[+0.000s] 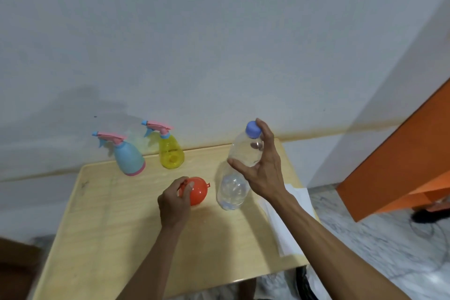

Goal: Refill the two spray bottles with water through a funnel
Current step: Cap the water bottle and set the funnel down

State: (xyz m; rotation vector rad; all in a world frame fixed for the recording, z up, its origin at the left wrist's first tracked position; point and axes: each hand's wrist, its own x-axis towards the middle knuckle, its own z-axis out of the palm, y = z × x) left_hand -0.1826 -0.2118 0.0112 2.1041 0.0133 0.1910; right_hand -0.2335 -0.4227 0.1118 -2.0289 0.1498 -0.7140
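Observation:
Two spray bottles with pink trigger heads stand at the table's back edge: a blue spray bottle [129,158] on the left and a yellow spray bottle [170,153] to its right. An orange funnel [198,190] lies on the table in front of them, and my left hand [174,204] grips it at its left rim. A clear water bottle [231,190] with a blue cap [253,129] stands to the right of the funnel. My right hand [265,173] holds its upper part, thumb in front and fingers behind, just below the cap.
The light wooden table [109,226] stands against a white wall. A white paper sheet [287,221] lies along its right edge. Orange furniture [401,158] stands to the right over a marble floor.

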